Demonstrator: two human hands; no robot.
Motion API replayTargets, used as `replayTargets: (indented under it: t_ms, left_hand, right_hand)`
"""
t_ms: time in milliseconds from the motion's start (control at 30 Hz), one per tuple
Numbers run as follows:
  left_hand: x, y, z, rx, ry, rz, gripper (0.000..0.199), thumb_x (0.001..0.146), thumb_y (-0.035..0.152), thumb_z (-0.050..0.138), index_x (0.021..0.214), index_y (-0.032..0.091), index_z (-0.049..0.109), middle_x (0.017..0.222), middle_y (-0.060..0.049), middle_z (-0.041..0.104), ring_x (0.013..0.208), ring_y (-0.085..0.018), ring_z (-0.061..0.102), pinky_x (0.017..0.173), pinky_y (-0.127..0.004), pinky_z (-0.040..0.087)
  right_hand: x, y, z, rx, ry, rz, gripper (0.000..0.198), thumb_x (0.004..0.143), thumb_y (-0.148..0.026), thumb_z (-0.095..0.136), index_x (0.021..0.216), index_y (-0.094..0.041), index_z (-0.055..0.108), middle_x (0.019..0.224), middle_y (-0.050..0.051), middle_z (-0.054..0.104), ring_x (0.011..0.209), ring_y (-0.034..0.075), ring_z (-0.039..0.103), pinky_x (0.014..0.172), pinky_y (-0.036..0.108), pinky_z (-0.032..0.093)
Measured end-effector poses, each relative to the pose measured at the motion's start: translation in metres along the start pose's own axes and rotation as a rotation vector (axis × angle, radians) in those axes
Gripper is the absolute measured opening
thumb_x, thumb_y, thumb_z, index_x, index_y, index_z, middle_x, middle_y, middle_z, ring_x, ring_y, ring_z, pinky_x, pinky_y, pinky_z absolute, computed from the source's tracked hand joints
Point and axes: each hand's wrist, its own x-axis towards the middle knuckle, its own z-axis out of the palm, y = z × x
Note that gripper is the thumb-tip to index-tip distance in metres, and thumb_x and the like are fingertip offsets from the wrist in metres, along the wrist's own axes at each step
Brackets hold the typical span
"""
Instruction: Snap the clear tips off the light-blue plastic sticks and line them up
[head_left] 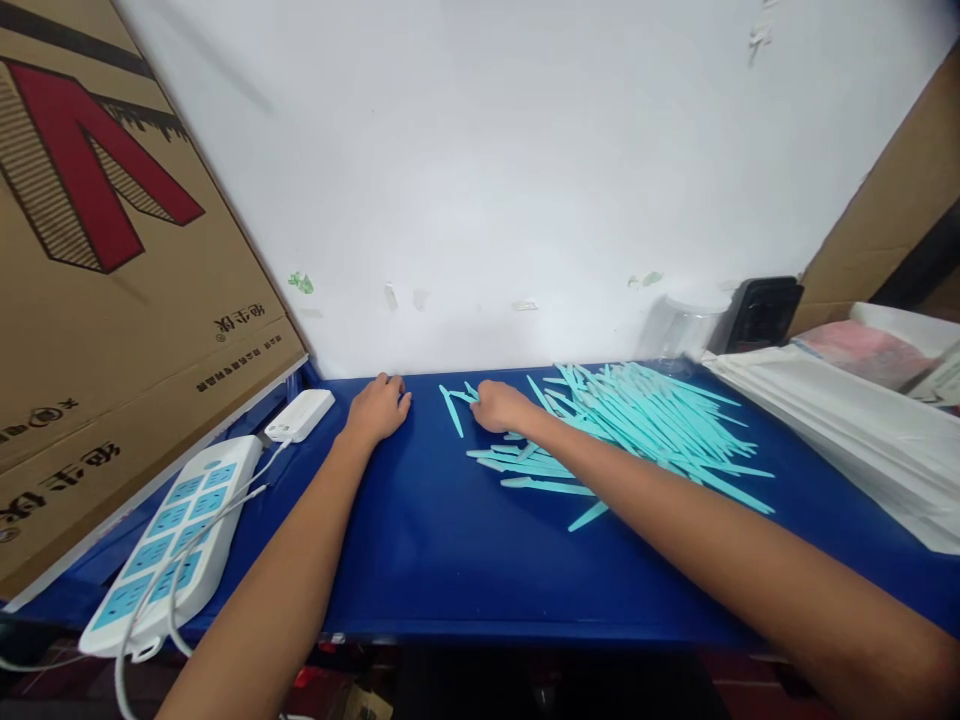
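Near the far edge of the blue table (pixel 435 560), my left hand (pixel 379 408) rests loosely curled, its thumb apart from the fingers and nothing visible in it. My right hand (pixel 501 406) is closed, with its fingertips pinching a thin turquoise stick that looks like an eyebrow razor (pixel 470 393). Beside those fingertips, another turquoise razor (pixel 453 412) lies slanted on the table. A loose pile of the same razors (pixel 637 415) spreads under and behind my right forearm, some with paler, wider ends. My right fingers partly hide what they hold.
A white power strip (pixel 176 540) with cables and a small white box (pixel 300 415) lie at left, beside a large carton (pixel 142 330). A clear container (pixel 686 325), a black object (pixel 761 312) and white sheets (pixel 832 420) are at right. A white wall (pixel 480 200) stands behind.
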Motion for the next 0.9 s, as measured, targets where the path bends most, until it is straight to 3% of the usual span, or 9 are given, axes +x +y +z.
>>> replayTargets:
  t_ms: [100, 300, 467, 600, 733, 833, 900]
  left_hand:
    - [0.001, 0.005, 0.003, 0.016, 0.019, -0.009, 0.034, 0.102, 0.036, 0.04, 0.117, 0.017, 0.063, 0.118, -0.016, 0.064, 0.105, -0.03, 0.067, 0.088, -0.04, 0.052]
    - [0.002, 0.003, 0.003, 0.04, 0.01, -0.009, 0.028, 0.099, 0.028, 0.042, 0.115, 0.017, 0.063, 0.116, -0.016, 0.065, 0.102, -0.031, 0.068, 0.085, -0.041, 0.053]
    - [0.002, 0.0, 0.002, 0.055, -0.019, -0.042, 0.03, 0.097, 0.023, 0.041, 0.117, 0.016, 0.062, 0.119, -0.017, 0.064, 0.103, -0.032, 0.069, 0.085, -0.042, 0.054]
    - [0.002, -0.004, 0.001, 0.068, -0.058, -0.082, 0.034, 0.099, 0.027, 0.039, 0.122, 0.016, 0.062, 0.123, -0.019, 0.062, 0.104, -0.034, 0.068, 0.085, -0.044, 0.054]
    - [0.002, -0.006, -0.003, 0.08, -0.048, -0.113, 0.039, 0.101, 0.03, 0.035, 0.122, 0.014, 0.064, 0.121, -0.021, 0.063, 0.105, -0.037, 0.067, 0.085, -0.047, 0.054]
    - [-0.001, 0.002, -0.014, 0.09, 0.078, -0.096, 0.038, 0.101, 0.034, 0.039, 0.112, 0.014, 0.069, 0.117, -0.021, 0.064, 0.113, -0.038, 0.061, 0.09, -0.048, 0.051]
    - [-0.004, 0.016, -0.025, 0.001, 0.182, -0.01, 0.034, 0.099, 0.041, 0.048, 0.105, 0.016, 0.07, 0.111, -0.018, 0.066, 0.112, -0.035, 0.06, 0.091, -0.045, 0.05]
  right_hand:
    - [0.0, -0.013, 0.004, -0.03, 0.004, -0.013, 0.03, 0.097, -0.028, 0.06, 0.119, -0.011, 0.069, 0.123, 0.024, 0.072, 0.109, 0.034, 0.071, 0.077, 0.036, 0.054]
    - [0.0, -0.028, 0.008, -0.08, 0.022, -0.045, 0.031, 0.088, -0.028, 0.073, 0.114, -0.012, 0.073, 0.118, 0.023, 0.074, 0.106, 0.034, 0.073, 0.079, 0.037, 0.056]
    - [-0.001, -0.026, 0.007, -0.061, 0.014, -0.148, 0.026, 0.096, -0.034, 0.064, 0.109, -0.014, 0.075, 0.112, 0.019, 0.077, 0.1, 0.029, 0.073, 0.073, 0.032, 0.052]
    - [-0.009, -0.003, -0.012, -0.045, -0.006, -0.261, 0.024, 0.096, -0.039, 0.065, 0.101, -0.018, 0.076, 0.103, 0.012, 0.079, 0.093, 0.025, 0.073, 0.069, 0.029, 0.048]
    - [-0.033, 0.041, -0.034, -0.042, -0.079, -0.377, 0.027, 0.088, -0.046, 0.073, 0.096, -0.021, 0.074, 0.095, 0.009, 0.077, 0.08, 0.023, 0.07, 0.063, 0.03, 0.044]
    - [-0.06, 0.073, -0.033, 0.005, -0.054, -0.426, 0.035, 0.086, -0.054, 0.073, 0.099, -0.021, 0.072, 0.096, 0.009, 0.074, 0.079, 0.022, 0.066, 0.06, 0.03, 0.042]
    - [-0.077, 0.087, -0.026, 0.038, -0.023, -0.467, 0.04, 0.085, -0.058, 0.072, 0.098, -0.021, 0.071, 0.096, 0.008, 0.072, 0.081, 0.022, 0.064, 0.06, 0.03, 0.04]
